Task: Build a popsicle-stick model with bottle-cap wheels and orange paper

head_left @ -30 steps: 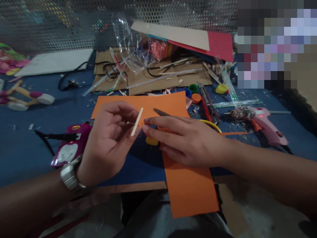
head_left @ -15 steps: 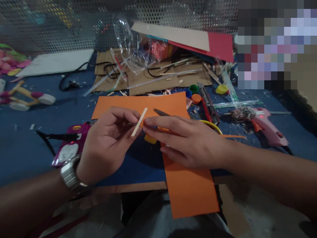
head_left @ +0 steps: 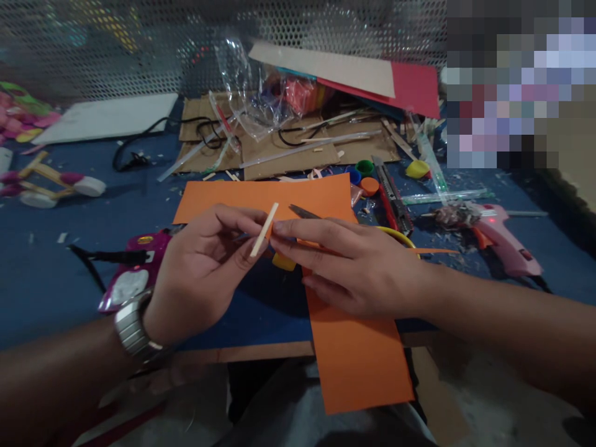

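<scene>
Left hand point(head_left: 205, 273) pinches thin stick point(head_left: 264, 230) | right hand point(head_left: 354, 264) fingertips meet it, holding nothing | steady your pinch, keep stick over orange paper point(head_left: 298, 198)

A pink glue gun point(head_left: 505, 239) lies right of a utility knife point(head_left: 393, 195), bottle caps point(head_left: 364, 176) beside

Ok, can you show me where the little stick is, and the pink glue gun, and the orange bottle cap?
little stick point(head_left: 264, 230), head view, middle of its pale shaft.
pink glue gun point(head_left: 505, 239), head view, on its pink body.
orange bottle cap point(head_left: 369, 184), head view, on its top.
</scene>
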Demonstrator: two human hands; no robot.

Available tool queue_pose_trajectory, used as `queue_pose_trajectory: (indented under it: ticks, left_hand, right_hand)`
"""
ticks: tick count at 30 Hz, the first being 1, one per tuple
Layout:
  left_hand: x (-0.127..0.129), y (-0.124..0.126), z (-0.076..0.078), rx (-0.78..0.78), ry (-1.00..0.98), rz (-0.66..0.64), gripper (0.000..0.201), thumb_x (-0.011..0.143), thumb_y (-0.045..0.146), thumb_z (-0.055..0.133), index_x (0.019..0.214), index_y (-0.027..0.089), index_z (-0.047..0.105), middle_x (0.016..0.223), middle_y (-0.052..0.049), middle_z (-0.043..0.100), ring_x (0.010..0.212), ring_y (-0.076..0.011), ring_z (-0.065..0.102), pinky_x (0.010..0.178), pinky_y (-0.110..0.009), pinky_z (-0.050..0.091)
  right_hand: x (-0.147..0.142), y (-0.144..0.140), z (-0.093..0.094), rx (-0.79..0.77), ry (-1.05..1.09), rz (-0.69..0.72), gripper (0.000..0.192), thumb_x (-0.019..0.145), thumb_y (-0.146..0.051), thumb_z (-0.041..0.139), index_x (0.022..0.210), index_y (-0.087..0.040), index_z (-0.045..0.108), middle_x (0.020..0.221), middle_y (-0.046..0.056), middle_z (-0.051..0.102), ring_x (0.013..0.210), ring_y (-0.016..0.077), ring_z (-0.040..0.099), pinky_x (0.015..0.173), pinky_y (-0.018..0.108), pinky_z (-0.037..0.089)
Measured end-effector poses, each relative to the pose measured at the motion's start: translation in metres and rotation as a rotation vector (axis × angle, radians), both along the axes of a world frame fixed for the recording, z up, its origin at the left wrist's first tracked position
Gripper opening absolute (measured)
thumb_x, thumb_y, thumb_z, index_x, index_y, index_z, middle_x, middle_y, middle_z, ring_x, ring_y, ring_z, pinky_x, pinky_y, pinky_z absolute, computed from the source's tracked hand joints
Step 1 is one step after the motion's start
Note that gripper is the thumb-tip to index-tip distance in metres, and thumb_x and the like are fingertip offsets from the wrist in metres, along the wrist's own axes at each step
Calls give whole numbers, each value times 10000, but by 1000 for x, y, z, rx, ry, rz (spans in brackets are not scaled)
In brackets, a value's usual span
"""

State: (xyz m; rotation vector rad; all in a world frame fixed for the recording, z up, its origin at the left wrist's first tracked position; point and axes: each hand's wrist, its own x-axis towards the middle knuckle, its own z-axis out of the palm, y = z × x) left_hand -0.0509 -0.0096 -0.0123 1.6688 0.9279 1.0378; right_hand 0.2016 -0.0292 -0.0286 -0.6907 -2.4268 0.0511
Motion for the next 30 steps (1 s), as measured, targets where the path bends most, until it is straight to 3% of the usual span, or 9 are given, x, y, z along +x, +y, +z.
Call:
queue_pose_trajectory:
  ticks: [5,15,22,30]
  left_hand:
    - [1,-1,0,3,11,-1,90,986,278,799,977,261,711,1206,-39,802,1054,-203,787,953,-344,681]
    - [2,0,4,35,48,5,92,983,230,782,1012,280,711,998,-3,767,853,-147,750,890,-294,699]
    - [5,-2,2,39,17,-31,229,920,263,866,1047,258,676,1028,-14,770,946,-178,775,824,-295,681]
    - [5,-1,2,75,36,-20,212,937,268,854,1010,247,655,1008,-11,767,911,-171,786,802,-290,692]
  right_hand:
    - [0,1,-2,-13,18,27,481,1069,-135,554,1546,-70,560,1590,179,644,1452,246,639,1290,469,495]
    - [0,1,-2,3,15,3,485,1069,-128,535,1553,-128,558,1603,134,642,1432,231,658,1265,452,529]
    - [0,1,-4,-5,27,9,480,1066,-116,523,1542,-158,566,1618,121,632,1450,228,648,1268,474,524]
    - [1,1,-1,9,7,14,445,1073,-143,554,1513,-93,591,1598,151,646,1414,262,675,1225,452,571]
